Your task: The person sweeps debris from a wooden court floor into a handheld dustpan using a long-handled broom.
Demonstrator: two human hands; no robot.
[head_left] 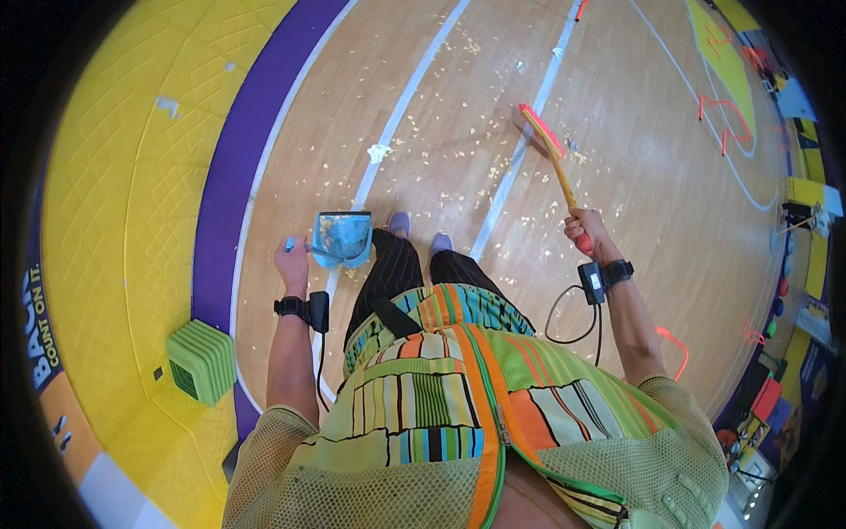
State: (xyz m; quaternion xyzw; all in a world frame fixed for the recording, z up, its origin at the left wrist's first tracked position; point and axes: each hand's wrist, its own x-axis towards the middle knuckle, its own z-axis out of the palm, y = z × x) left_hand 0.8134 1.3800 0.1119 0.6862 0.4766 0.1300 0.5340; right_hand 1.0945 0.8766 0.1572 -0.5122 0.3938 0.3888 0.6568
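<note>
My left hand [291,260] is closed round the handle of a blue dustpan [344,236], which is low by the floor beside my left foot, with pale scraps in its pan. In my right hand [589,231] is the red grip of a broom [561,172] with a yellow handle. The broom's head, with pink-red bristles, points away from me and is at the floor near a white line. Many small pale scraps [480,189] lie scattered over the wooden floor around the broom and my feet. A larger crumpled white piece [378,153] lies on another white line.
A yellow padded surface [132,176] runs along the left, bordered by a purple band [231,167]. On it stands a stack of green square frames [201,362]. Orange-red strips [674,348] lie on the floor at the right. Various colourful items line the far right edge.
</note>
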